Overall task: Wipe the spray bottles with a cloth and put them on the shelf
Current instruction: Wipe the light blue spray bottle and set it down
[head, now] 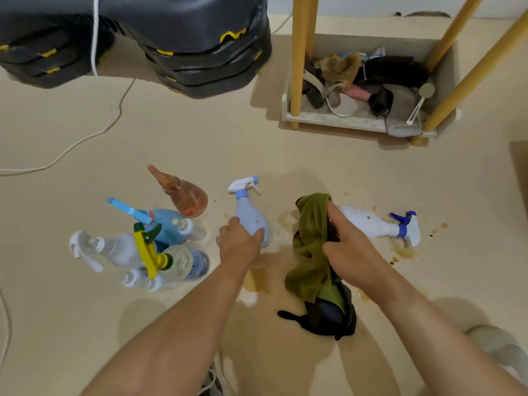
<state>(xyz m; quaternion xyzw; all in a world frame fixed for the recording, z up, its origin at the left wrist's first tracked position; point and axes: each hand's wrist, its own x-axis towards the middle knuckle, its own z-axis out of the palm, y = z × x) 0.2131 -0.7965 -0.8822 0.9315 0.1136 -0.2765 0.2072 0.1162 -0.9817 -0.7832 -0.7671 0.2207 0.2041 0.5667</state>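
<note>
left hand (240, 241) holds 1 pale blue plastic spray bottle (251, 215) | right of it: right hand (348, 252) grips 1 green cloth (311, 247) on 1 lying white spray bottle (368, 222)

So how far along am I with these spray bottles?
Nothing looks shelved: the yellow-legged shelf holds no spray bottles. In hand: your left hand grips the upright pale blue spray bottle, your right hand holds the olive green cloth. Left: the white spray bottle lying beside it and the cluster of bottles.

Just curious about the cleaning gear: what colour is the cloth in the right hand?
The cloth is olive green; the head view shows it best.
</note>
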